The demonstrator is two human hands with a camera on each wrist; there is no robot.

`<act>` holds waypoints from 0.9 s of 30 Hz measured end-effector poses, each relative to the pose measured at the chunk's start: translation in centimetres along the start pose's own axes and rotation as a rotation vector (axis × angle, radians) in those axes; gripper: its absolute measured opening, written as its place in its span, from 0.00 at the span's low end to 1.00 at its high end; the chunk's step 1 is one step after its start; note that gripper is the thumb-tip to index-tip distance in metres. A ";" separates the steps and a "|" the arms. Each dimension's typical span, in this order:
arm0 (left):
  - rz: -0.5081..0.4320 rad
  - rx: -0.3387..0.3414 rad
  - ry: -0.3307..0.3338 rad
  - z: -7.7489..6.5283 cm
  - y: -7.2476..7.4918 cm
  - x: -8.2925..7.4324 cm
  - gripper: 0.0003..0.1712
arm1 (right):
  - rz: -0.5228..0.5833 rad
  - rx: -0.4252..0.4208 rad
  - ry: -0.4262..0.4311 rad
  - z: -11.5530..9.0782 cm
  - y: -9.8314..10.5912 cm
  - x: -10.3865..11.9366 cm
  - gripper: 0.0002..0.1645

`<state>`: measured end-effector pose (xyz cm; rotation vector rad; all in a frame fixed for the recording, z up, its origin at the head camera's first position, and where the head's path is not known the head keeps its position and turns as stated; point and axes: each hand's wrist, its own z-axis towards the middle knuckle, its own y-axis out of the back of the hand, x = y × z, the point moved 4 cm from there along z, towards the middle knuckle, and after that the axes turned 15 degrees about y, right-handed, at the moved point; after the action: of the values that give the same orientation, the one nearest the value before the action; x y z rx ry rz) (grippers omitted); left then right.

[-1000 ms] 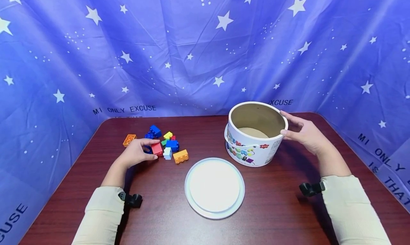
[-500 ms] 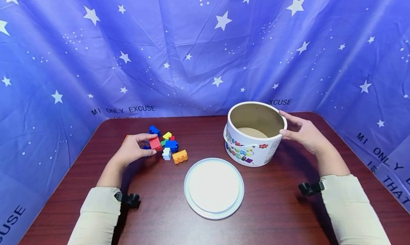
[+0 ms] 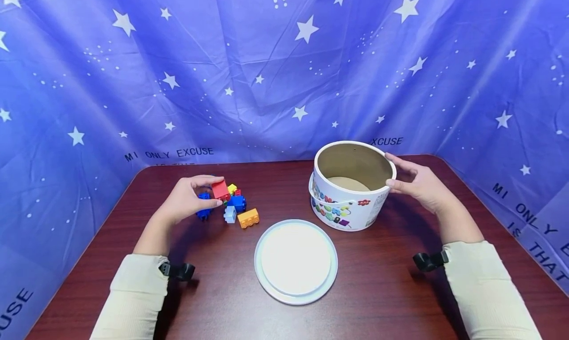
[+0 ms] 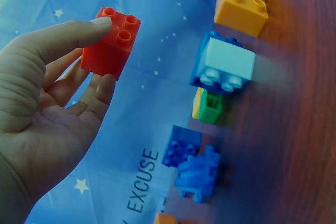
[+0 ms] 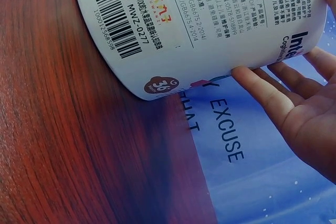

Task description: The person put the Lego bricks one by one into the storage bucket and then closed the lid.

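Observation:
My left hand (image 3: 183, 199) pinches a red toy brick (image 4: 111, 43) between thumb and fingertips, its studs showing in the left wrist view. It is held up over the loose bricks at the left of the table. Among those are blue bricks (image 4: 197, 174), a pale blue brick (image 4: 231, 59), an orange brick (image 3: 248, 218) and a green brick (image 4: 211, 107). My right hand (image 3: 420, 187) touches the right side of a white round bucket (image 3: 346, 214) near the rim, thumb and fingers spread along its wall. The bucket stands upright without a lid, its bare bottom visible.
A round white lid (image 3: 295, 258) lies flat on the dark red wooden table (image 3: 364, 290), in front of the bucket. The bucket's white handle (image 3: 331, 200) hangs down its front. Behind the table hangs a blue curtain (image 3: 266, 73) with white stars.
My left hand has lifted the red brick out of the group, moving it slightly up and away in the view. My right hand and the bucket stay together.

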<state>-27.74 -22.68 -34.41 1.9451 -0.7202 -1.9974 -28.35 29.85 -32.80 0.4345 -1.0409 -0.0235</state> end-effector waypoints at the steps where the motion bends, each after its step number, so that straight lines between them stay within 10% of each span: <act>1: 0.006 -0.002 -0.008 0.0 0.0 -0.2 0.33 | 0.005 0.001 -0.001 0.0 -0.1 0.0 0.43; 27: 0.004 0.045 -0.117 1.1 -2.0 -7.0 0.33 | 0.027 -0.004 0.005 -0.1 0.1 -0.4 0.42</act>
<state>-28.01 -17.23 -29.48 1.8609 -0.8032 -2.1248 -28.52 30.10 -33.10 0.4166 -1.0412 -0.0005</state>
